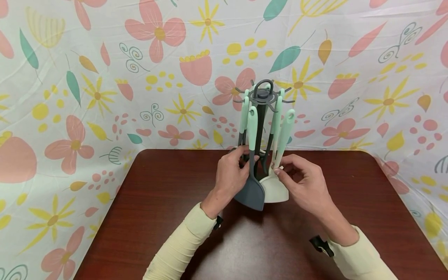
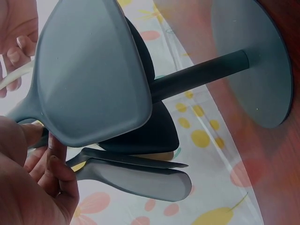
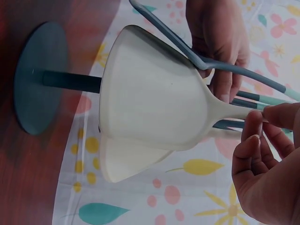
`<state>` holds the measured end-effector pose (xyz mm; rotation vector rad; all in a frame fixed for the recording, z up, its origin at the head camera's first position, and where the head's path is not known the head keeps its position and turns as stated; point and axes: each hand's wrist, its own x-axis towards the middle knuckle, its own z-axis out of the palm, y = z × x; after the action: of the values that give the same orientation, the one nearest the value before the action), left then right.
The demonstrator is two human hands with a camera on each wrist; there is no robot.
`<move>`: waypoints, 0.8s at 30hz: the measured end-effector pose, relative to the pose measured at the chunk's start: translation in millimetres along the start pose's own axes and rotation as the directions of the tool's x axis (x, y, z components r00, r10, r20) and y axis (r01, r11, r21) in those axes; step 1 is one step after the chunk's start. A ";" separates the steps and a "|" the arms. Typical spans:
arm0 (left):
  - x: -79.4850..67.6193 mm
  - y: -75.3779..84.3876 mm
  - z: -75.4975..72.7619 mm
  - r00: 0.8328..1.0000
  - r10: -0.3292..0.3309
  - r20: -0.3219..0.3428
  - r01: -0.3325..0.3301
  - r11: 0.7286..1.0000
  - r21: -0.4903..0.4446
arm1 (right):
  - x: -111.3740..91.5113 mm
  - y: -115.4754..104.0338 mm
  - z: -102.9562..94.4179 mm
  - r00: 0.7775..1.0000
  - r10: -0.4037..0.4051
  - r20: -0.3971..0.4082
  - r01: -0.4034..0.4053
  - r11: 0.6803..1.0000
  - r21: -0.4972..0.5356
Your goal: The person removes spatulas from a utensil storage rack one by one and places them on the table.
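Head view: one rack (image 1: 260, 128) upon a brown table (image 1: 157, 233), before a flowered cloth (image 1: 108, 70), holding mint-handled utensils about its top; your left hand (image 1: 231, 171) gripped the neck of a gray spatula (image 1: 250, 194), front left, and your right hand (image 1: 308, 182) pinched the neck of a white spatula (image 1: 276, 190), front right. Both handle tops sat lower than the nearest hook tips; whether either was hung could not be told. Hazard: the gray blade overlapped the white in this view, so a sideways move of one might have knocked the other. Left wrist view: gray blade nearest, a dark blade (image 2: 145, 138) behind it, and below them a spoon-like head (image 2: 140, 180); your curled fingers were crowded among the necks, and could have dislodged a neighbor. The rack's round base (image 2: 265, 70) carried its load high, so a hard push might have tipped it. Right wrist view: white blade foremost, a second white blade (image 3: 131, 161) behind; your thumb and fingertips closed on a narrow neck, a light hold likely to let the spatula twist or slip. Holder: the rack, contents gray and white utensils.
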<state>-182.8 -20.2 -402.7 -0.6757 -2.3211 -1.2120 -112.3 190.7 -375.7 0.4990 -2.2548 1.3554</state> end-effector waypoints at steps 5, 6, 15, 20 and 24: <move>-0.3 0.3 -0.2 1.000 0.006 -0.004 -0.006 1.000 -0.004 | -1.3 0.9 -3.1 1.000 0.017 -0.012 -0.017 1.000 -0.002; -0.3 0.2 -0.2 1.000 0.007 -0.005 -0.007 1.000 -0.004 | -1.4 1.0 -3.6 1.000 0.017 -0.013 -0.017 1.000 -0.004; -0.3 -2.5 0.8 1.000 0.014 -0.006 -0.014 1.000 -0.005 | -4.5 1.9 -9.9 1.000 0.010 -0.019 -0.010 1.000 -0.015; -0.4 -2.0 0.2 1.000 0.015 -0.009 -0.015 1.000 -0.004 | -6.7 3.8 -13.7 1.000 0.009 -0.022 -0.009 1.000 -0.020; -0.8 -2.1 0.3 1.000 0.016 -0.012 -0.016 1.000 -0.008 | -8.0 4.4 -16.7 1.000 0.013 -0.022 -0.013 1.000 -0.016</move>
<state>-183.4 -21.2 -404.7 -0.6867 -2.2985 -1.2153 -104.7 208.0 -376.5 0.4626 -2.2530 1.3411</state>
